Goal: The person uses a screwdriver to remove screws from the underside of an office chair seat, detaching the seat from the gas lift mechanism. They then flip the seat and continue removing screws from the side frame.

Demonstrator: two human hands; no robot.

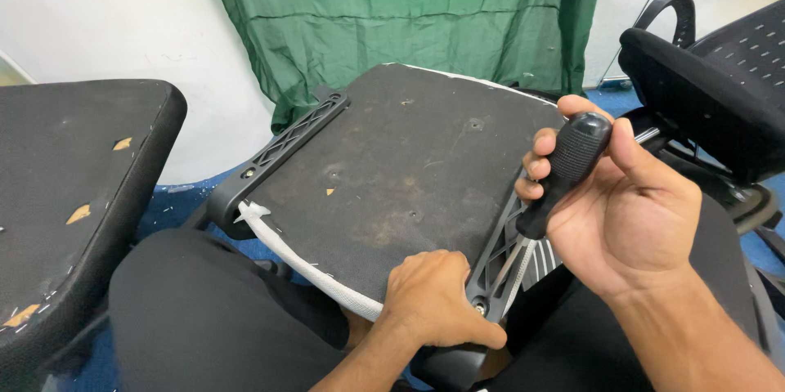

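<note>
An upturned office chair seat (401, 171) rests across my lap, its dark grey underside facing up. A black plastic armrest bracket (282, 147) runs along its left edge, and white foam wrap (307, 265) lines its near edge. My left hand (433, 302) presses on the seat's near right corner, fingers curled over the edge beside a screw (480, 307). My right hand (609, 200) grips the black handle of a screwdriver (564, 171). Its metal shaft slants down to the screw on the right armrest bracket (499, 257).
Another dark seat cushion (69, 196) with torn spots lies at the left. A black mesh office chair (719, 73) stands at the right. A green cloth (409, 8) hangs at the back over a white wall. Blue floor shows beneath.
</note>
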